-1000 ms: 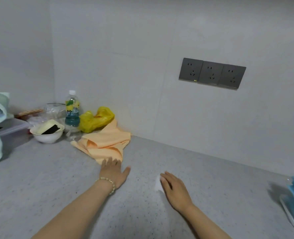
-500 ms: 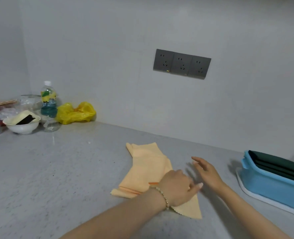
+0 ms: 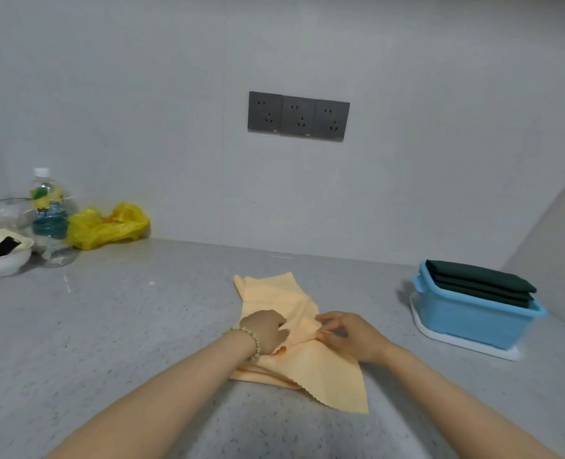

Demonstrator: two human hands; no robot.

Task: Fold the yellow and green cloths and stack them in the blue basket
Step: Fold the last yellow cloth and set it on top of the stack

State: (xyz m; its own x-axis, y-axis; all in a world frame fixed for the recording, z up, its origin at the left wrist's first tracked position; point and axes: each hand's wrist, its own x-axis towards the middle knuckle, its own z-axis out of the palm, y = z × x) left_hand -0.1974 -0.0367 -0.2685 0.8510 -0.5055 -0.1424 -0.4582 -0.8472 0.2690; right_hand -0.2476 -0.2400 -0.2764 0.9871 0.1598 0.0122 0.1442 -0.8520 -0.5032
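Your left hand (image 3: 265, 330) and right hand (image 3: 352, 337) both pinch the rumpled yellow cloth (image 3: 327, 372) at its middle, on the counter (image 3: 135, 326) before you. Its length runs away from you. The blue basket (image 3: 466, 316), holding folded green cloths (image 3: 479, 281), sits rightward, nearer your right hand.

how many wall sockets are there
3, side by side in one dark row on the wall above the counter: left socket, middle socket, right socket. None seems hidden.
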